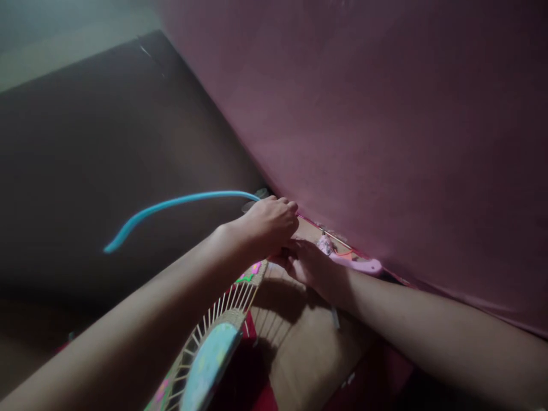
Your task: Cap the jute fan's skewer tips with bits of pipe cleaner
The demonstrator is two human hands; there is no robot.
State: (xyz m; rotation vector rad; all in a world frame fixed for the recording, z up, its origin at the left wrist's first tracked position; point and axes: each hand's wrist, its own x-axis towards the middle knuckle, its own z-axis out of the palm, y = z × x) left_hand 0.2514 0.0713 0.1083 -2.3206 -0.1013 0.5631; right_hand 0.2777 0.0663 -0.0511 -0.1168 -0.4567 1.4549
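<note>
My left hand (pixel 272 224) is closed, its fingers curled over and pointing away from me. A long, thin, bright blue strip (pixel 180 200) runs out from it to the left, arching and drooping to a wider end. Just below and to the right, my right hand (pixel 307 264) has its fingers bent together under the left hand. What lies between those fingertips is hidden. Beneath both hands is a woven piece (pixel 231 299) of thin pale sticks with a plaited rim and pink and green decoration. A light blue patterned panel (pixel 212 359) lies along its lower part.
A pink wall-like surface (pixel 363 125) rises close on the right. A dark panel (pixel 107 160) stands to the left. Beside my right wrist lies a pink plastic piece (pixel 357 265), handle-like in shape. A brown cardboard-like surface (pixel 308 354) and dark red cloth (pixel 252 374) are below.
</note>
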